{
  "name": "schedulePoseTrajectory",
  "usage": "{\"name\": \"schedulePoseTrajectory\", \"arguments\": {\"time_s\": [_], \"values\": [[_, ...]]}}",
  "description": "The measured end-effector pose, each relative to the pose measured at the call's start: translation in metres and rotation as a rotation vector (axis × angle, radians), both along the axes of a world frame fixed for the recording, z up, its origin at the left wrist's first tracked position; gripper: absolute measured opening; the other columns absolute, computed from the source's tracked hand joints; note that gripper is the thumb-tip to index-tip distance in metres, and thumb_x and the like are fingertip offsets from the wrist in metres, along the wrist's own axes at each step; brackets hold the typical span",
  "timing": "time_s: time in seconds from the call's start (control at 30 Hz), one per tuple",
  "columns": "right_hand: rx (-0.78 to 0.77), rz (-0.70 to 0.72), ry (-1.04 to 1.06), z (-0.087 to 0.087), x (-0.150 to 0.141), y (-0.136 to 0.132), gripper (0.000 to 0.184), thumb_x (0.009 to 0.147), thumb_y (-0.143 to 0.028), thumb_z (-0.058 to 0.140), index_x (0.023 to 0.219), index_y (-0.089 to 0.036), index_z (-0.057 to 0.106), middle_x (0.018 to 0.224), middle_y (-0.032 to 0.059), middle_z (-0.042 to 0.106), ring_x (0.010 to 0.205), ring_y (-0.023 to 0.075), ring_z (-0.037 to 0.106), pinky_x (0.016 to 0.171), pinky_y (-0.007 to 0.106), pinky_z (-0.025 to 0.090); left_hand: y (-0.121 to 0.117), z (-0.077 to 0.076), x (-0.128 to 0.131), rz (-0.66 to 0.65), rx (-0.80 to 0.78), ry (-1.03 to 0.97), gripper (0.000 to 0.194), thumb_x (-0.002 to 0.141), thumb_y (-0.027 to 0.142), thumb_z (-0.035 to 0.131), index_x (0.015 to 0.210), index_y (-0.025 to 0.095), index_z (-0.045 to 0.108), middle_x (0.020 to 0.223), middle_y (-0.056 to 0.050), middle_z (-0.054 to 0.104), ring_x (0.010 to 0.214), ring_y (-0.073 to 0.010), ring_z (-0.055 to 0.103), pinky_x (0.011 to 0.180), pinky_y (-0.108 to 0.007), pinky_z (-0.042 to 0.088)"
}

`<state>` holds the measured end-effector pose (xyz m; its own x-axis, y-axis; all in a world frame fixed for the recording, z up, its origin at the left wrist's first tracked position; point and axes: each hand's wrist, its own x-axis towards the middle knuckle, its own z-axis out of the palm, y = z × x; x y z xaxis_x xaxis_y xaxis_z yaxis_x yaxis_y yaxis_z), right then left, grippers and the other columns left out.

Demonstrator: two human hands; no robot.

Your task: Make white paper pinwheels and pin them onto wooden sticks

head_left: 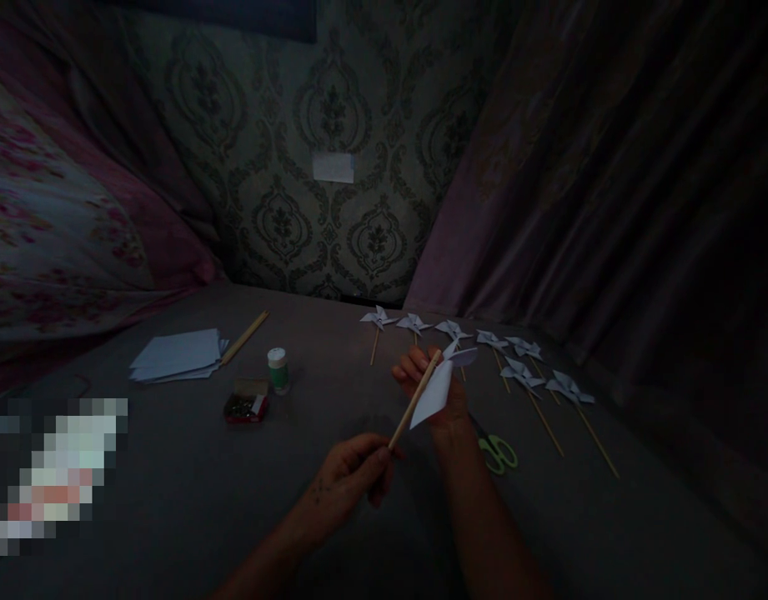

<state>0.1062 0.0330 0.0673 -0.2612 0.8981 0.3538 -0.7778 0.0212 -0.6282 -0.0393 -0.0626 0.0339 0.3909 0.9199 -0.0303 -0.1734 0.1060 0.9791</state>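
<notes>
My left hand is closed around the lower end of a thin wooden stick, which slants up to the right. At the stick's upper end sits a white paper pinwheel with folded blades. My right hand is behind the pinwheel, its fingers curled at the paper near the stick's tip; the blades partly hide the palm. Beside my right wrist lie scissors with yellow-green handles, their blades partly hidden by the arm.
Several finished pinwheels on sticks lie at the right and back. Leftward are a stack of white paper, spare wooden sticks, a small open box of metal pins and a white-and-green bottle. Curtains hang on both sides.
</notes>
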Motion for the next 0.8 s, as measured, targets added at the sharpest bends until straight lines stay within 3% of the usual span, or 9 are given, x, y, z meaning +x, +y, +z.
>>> {"name": "schedulePoseTrajectory", "arguments": {"time_s": [0.37, 0.8], "values": [[-0.024, -0.049, -0.041, 0.0036, -0.0013, 0.0003, 0.038, 0.059, -0.044, 0.078, 0.054, -0.023, 0.047, 0.056, -0.0061, 0.032, 0.051, 0.0105, 0.028, 0.057, 0.029, 0.036, -0.0019, -0.0035, 0.0019, -0.039, -0.050, -0.097, 0.036, 0.082, 0.049, 0.056, 0.085, 0.015, 0.065, 0.056, 0.003, 0.050, 0.046, -0.0075, 0.042, 0.046, -0.022, 0.031], [-0.011, -0.028, -0.021, 0.0017, -0.0013, 0.0008, 0.028, 0.064, -0.042, 0.076, 0.059, -0.025, 0.054, 0.058, -0.0053, 0.039, 0.053, 0.0107, 0.033, 0.059, 0.029, 0.036, -0.0013, -0.0092, 0.0004, -0.087, -0.061, -0.205, 0.031, 0.085, 0.044, 0.055, 0.085, 0.014, 0.064, 0.055, 0.002, 0.051, 0.045, -0.0069, 0.042, 0.044, -0.021, 0.030]]}}
